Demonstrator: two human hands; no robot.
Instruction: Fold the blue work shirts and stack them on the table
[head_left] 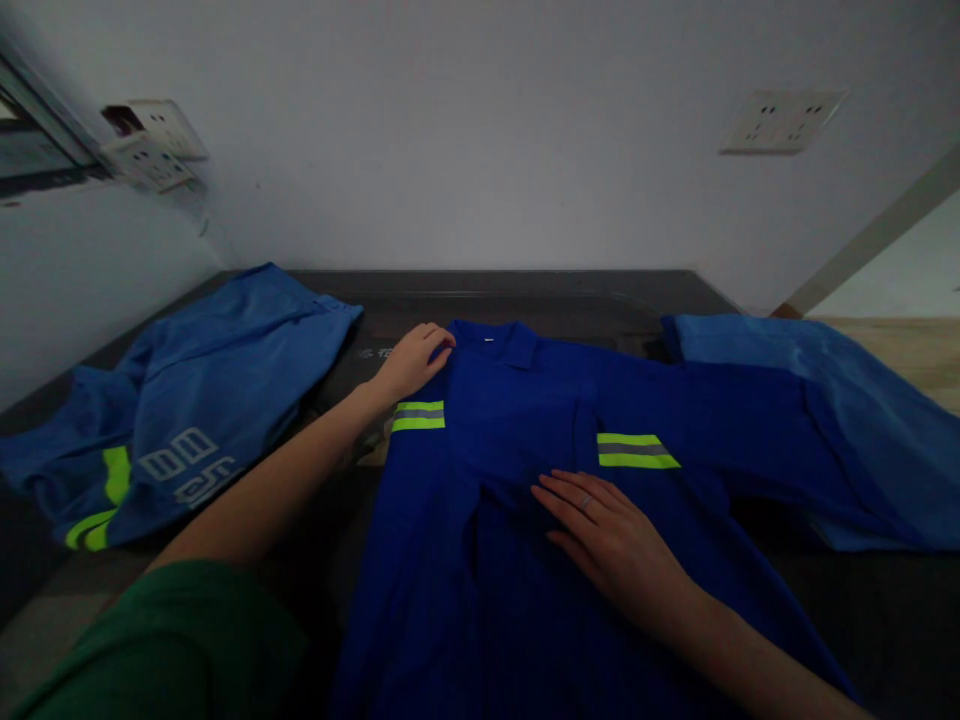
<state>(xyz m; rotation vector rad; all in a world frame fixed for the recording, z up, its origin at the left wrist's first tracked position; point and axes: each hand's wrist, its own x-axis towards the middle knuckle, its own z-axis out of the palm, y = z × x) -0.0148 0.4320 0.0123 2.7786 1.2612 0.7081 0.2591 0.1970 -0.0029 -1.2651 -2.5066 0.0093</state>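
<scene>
Head view shows my left hand (pixel 411 362) curled on the shoulder of the dark blue work jacket (pixel 517 500), fingers pinching fabric beside the collar (pixel 501 340). Flat on its chest lies my right hand (pixel 611 540), fingers spread and gripping nothing, between 2 yellow reflective stripes (pixel 637 451). Left of my left hand lies a lighter blue garment (pixel 195 420); beyond my right hand, another blue garment (pixel 847 420).

Dark table (pixel 525 290), blue work jacket (pixel 487 520) spread flat, lighter blue garments (pixel 202 400) either side
</scene>
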